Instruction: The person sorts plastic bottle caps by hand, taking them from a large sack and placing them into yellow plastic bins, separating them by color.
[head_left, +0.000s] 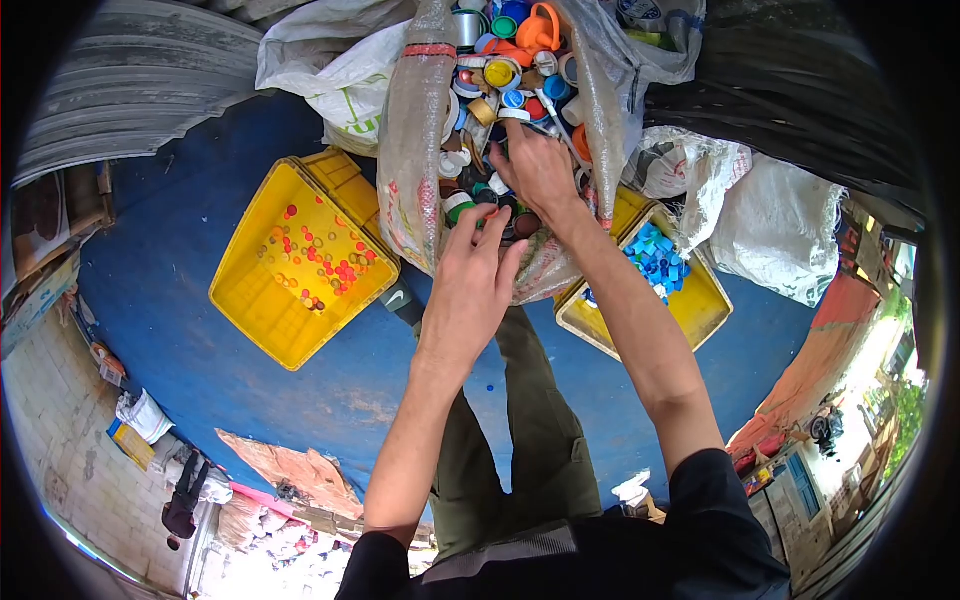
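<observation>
An open woven sack (415, 160) stands before me, filled with mixed plastic bottle caps and lids. My left hand (468, 290) is over its near edge, fingers apart, with the fingertips among dark, green and red caps. Farther in, my right hand (543, 172) reaches over the heap. Its fingers are apart and partly hidden, with one fingertip right at a white lid (514, 115). Around the hands lie a yellow lid (499, 73), a blue cap (557, 88) and a brown cap (525, 225). An orange plastic piece (540, 28) is at the far side.
To the left, a yellow crate (245, 305) holds scattered red, orange and yellowish caps. Another yellow crate (705, 320), on the right, contains blue caps (655, 262). White sacks (775, 230) flank the filled one. The floor (150, 260) is blue; a person (183, 500) is at lower left.
</observation>
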